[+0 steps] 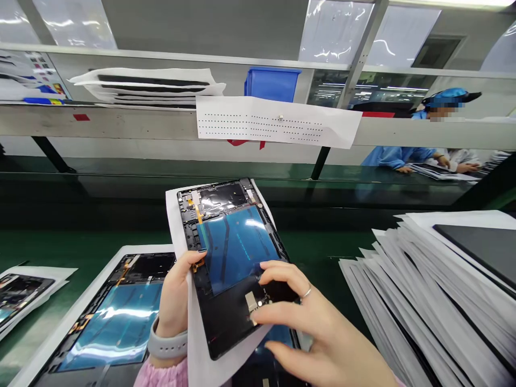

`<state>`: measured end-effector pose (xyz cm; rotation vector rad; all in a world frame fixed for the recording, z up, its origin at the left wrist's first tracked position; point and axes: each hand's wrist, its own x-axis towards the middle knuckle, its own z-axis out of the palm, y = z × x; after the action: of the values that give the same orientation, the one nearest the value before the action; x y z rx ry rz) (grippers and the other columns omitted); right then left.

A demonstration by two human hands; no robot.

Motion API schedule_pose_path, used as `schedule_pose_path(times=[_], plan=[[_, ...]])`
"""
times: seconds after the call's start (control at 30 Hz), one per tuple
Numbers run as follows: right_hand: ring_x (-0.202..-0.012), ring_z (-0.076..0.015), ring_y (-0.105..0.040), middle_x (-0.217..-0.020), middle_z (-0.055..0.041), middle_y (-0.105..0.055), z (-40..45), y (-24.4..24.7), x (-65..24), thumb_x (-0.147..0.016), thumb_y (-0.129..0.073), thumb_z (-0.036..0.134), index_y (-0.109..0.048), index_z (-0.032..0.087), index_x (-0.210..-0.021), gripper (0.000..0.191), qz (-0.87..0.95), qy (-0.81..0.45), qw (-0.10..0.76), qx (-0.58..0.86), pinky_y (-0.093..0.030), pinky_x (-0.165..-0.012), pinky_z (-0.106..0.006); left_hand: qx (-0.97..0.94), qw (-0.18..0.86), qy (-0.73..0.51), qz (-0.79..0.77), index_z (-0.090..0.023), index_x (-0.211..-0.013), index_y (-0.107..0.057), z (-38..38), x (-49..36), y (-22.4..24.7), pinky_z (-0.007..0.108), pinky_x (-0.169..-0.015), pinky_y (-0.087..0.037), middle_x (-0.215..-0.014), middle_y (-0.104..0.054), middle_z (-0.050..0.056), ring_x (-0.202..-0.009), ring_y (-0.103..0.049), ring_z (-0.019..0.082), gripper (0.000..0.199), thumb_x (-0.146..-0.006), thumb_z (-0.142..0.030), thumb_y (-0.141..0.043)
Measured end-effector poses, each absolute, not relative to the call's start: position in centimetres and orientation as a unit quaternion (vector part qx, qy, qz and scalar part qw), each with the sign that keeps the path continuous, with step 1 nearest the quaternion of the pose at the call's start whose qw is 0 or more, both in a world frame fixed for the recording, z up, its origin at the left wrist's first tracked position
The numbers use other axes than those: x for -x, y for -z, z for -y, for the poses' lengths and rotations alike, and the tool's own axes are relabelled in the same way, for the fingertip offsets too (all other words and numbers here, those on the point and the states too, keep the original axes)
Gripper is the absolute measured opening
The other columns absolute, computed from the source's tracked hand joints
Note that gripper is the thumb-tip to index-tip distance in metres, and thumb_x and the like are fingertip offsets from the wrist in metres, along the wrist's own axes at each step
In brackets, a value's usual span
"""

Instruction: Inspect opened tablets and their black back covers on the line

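My left hand (176,294) grips an opened tablet housing (221,318) by its left edge, thumb on top, with a white paper sheet (173,217) behind it. The housing is tilted up and its inside faces me. A blue film (237,244) covers its middle, and an orange flex cable (199,214) runs near the upper left. Over the lower right part, my right hand (326,333) has its fingers spread, fingertips at or just above the surface near a small beige patch (250,301). Whether they touch is hard to tell. I see nothing held in that hand.
Another housing with blue film (116,317) lies on paper at left, and one more (24,293) farther left. A tall stack of paper-interleaved panels (419,301) stands at right. A shelf (137,122) with a blue bin (272,85) spans the back; co-workers (419,156) sit beyond.
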<state>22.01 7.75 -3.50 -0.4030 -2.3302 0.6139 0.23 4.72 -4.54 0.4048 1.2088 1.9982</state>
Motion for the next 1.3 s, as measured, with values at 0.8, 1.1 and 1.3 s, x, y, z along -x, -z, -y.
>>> schedule_pose_path(times=[0.8, 1.1, 1.3], plan=[[-0.084, -0.0182, -0.055, -0.11, -0.0061, -0.057, -10.6, 5.2, -20.6, -0.088, -0.07, 0.041, -0.046, 0.017, -0.056, 0.046, 0.579, -0.55, 0.498, 0.338, -0.043, -0.067, -0.025, 0.04, 0.645, -0.695, -0.316, -0.009, -0.104, -0.079, -5.5, -1.0, 1.8, 0.05, -0.095, -0.059, -0.095, -0.08, 0.015, -0.105, -0.073, 0.036, 0.046, -0.097, -0.04, -0.045], [-0.077, -0.017, -0.054, -0.091, -0.0039, -0.054, -10.4, 5.1, -20.6, -0.09, -0.067, 0.038, -0.053, 0.018, -0.058, 0.041, 0.64, -0.464, 0.516, 0.332, -0.044, -0.063, -0.025, -0.176, 0.698, -0.675, -0.16, -0.014, -0.091, -0.083, -5.1, 0.1, 4.1, 0.051, -0.109, -0.047, -0.101, -0.08, 0.012, -0.122, -0.064, 0.037, 0.037, -0.094, -0.026, -0.049], [-0.082, -0.0196, -0.068, -0.116, -0.006, -0.066, -10.7, 5.1, -21.5, -0.086, -0.076, 0.042, -0.052, 0.031, -0.132, 0.053, 0.547, -0.563, 0.524, 0.329, -0.059, -0.074, -0.034, -0.036, 0.722, -0.649, -0.238, -0.013, -0.103, -0.08, -5.3, -0.8, 3.0, 0.053, -0.101, -0.054, -0.096, -0.08, 0.014, -0.111, -0.071, 0.037, 0.04, -0.094, -0.034, -0.048]])
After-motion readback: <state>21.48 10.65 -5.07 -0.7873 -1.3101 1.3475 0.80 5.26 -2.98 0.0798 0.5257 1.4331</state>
